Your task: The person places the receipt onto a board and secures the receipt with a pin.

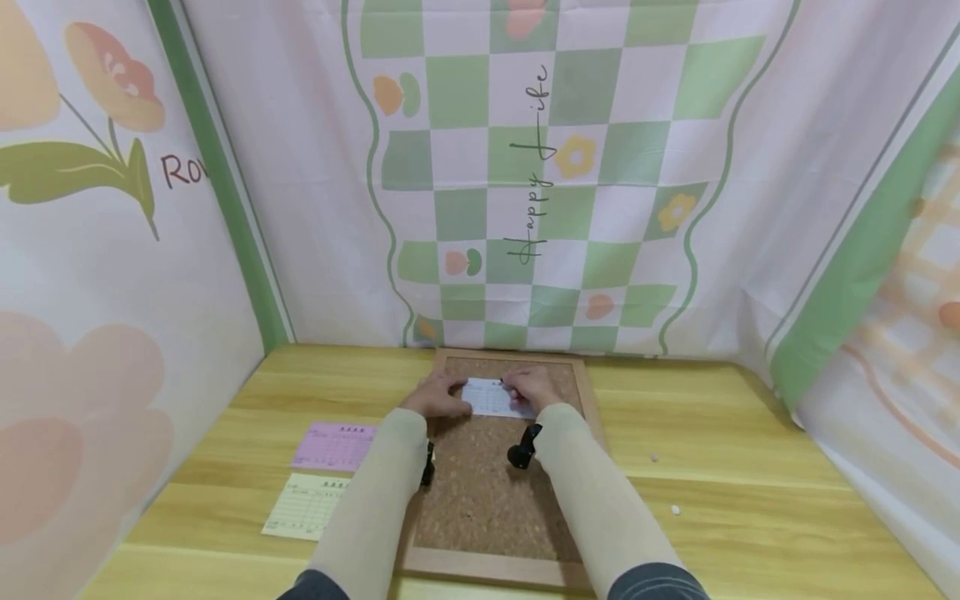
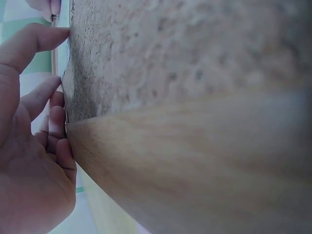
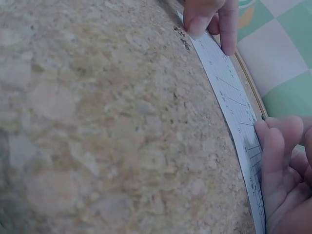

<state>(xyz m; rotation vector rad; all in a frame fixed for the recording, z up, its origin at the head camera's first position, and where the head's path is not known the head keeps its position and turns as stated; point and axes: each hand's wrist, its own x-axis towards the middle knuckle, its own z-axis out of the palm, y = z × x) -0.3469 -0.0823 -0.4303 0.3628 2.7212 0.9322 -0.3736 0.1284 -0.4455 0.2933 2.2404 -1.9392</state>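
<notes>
A white printed slip of paper [image 1: 487,398] lies on the upper part of a cork board [image 1: 480,492]. My left hand [image 1: 438,395] holds down the slip's left end, with thumb and fingertips spread at its edge; in the left wrist view this hand [image 2: 34,131] lies partly over the wooden frame [image 2: 161,131]. Over the slip's upper right part, my right hand [image 1: 534,387] pinches a small dark pin [image 1: 502,382]. Only the pin's dark tip [image 3: 263,117] shows at the fingertips in the right wrist view; the fingers cover the rest.
A purple slip [image 1: 333,446] and a yellow slip [image 1: 303,504] lie on the wooden table [image 1: 750,467], left of the board. Two tiny pale bits, one grey-pink [image 1: 654,457] and one white [image 1: 675,510], lie on the right. Behind the board hangs a patterned curtain [image 1: 540,208].
</notes>
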